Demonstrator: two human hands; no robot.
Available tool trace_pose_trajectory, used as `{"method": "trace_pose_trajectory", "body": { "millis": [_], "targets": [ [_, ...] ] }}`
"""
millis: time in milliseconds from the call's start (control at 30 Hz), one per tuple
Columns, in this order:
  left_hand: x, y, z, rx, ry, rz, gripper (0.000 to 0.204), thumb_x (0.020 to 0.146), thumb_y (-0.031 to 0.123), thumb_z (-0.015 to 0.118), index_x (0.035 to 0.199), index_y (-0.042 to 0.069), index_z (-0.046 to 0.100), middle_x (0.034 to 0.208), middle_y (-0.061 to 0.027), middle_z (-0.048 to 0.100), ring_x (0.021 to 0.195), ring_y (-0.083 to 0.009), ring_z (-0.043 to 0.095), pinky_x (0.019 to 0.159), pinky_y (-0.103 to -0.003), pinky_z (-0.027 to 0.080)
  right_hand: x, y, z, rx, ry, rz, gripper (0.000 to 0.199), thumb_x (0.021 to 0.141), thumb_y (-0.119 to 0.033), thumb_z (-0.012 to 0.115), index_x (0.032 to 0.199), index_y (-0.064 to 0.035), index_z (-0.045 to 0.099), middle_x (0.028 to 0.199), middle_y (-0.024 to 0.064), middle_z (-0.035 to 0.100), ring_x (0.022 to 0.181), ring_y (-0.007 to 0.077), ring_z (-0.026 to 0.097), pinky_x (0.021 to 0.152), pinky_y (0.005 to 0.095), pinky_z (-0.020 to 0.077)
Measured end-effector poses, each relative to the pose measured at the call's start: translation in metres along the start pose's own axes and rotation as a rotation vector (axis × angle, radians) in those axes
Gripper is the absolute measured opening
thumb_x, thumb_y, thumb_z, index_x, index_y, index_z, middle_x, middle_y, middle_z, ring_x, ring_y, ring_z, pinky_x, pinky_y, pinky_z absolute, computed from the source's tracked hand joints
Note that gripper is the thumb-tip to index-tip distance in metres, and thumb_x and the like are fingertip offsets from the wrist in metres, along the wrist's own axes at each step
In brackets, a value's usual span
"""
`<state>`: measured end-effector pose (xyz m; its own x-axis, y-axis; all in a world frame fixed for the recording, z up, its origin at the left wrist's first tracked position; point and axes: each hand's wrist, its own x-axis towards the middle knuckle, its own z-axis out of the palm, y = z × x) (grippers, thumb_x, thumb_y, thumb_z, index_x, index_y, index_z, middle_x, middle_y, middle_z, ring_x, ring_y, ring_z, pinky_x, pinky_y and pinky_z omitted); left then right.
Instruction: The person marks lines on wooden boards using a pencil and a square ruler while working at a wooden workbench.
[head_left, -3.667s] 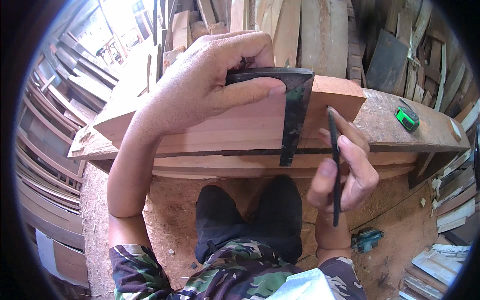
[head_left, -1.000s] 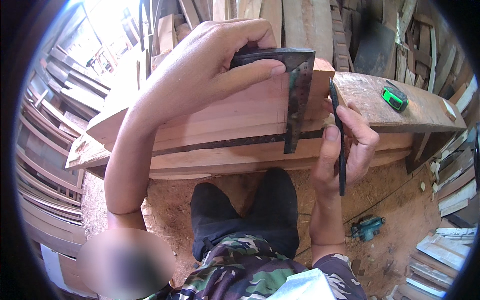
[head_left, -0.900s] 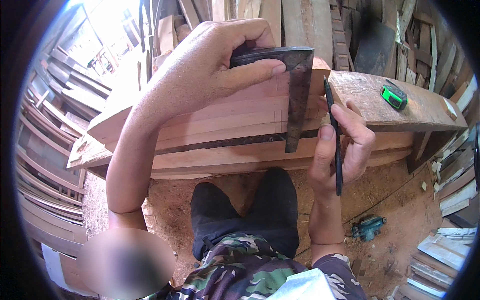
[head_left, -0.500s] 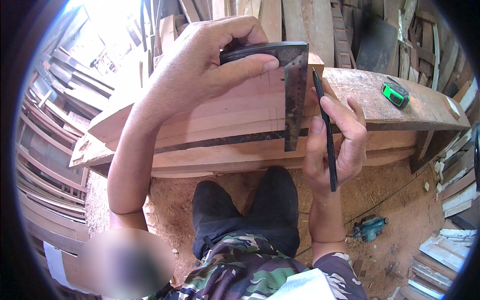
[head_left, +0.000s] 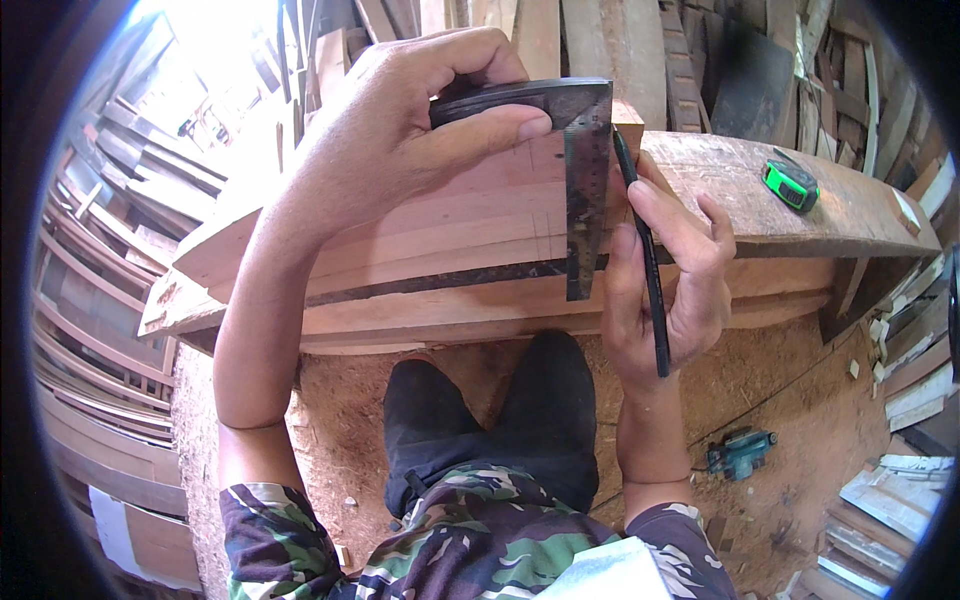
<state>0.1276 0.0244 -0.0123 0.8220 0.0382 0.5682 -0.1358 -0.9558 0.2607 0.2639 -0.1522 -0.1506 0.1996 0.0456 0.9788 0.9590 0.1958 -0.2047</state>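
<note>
On the reddish plank (head_left: 440,230), the left hand (head_left: 400,140) is gripping a stiff try square (head_left: 585,190) by its stock while the right hand (head_left: 665,265) is pinching a light pencil (head_left: 645,255) beside the blade.

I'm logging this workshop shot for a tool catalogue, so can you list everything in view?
try square: one, dark metal, held against the board's face
pencil: one, black, tip beside the square's blade
wooden board: one, reddish, on edge across the bench
workbench: one, weathered wood, under the board
tape measure: one, green and black, on the bench at right
power tool: one, teal, on the sawdust floor
stacked timber: many, brown, all around
left hand: gripping the square
right hand: holding the pencil
</note>
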Motion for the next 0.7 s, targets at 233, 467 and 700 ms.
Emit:
{"method": "trace_pose_trajectory", "body": {
  "millis": [233,467,700],
  "targets": [
    [-0.001,0.0,0.0,-0.01,-0.008,-0.002,0.026,0.104,0.03,0.079,0.098,0.007,0.069,0.071,0.0099,0.054,0.061,0.001,0.046,0.054,-0.02,0.03,-0.001,0.003,-0.005,0.012,-0.009,-0.03,0.024,0.092,0.001,0.076,0.114,-0.007,0.074,0.109,0.0135,0.083,0.112,0.0333,0.081,0.121,0.045,0.036],
    [0.003,0.002,-0.003,0.004,-0.024,0.023,0.027,0.105,0.03,0.078,0.098,0.006,0.068,0.07,0.0095,0.052,0.061,0.0005,0.045,0.054,-0.021,0.031,-0.005,0.011,-0.01,0.149,0.015,0.075,0.019,0.101,-0.002,0.062,0.119,0.0026,0.066,0.113,0.0171,0.076,0.118,0.0278,0.074,0.125,0.0525,0.0396],
    [0.01,0.0,0.003,0.071,-0.018,0.094,0.029,0.104,0.033,0.078,0.099,0.007,0.068,0.071,0.0079,0.055,0.063,-0.0008,0.048,0.055,-0.021,0.034,-0.01,0.015,-0.002,0.205,0.091,0.125,0.025,0.097,-0.005,0.07,0.121,-0.0003,0.069,0.114,0.0199,0.08,0.109,0.031,0.077,0.117,0.0508,0.047]
  ]
}}
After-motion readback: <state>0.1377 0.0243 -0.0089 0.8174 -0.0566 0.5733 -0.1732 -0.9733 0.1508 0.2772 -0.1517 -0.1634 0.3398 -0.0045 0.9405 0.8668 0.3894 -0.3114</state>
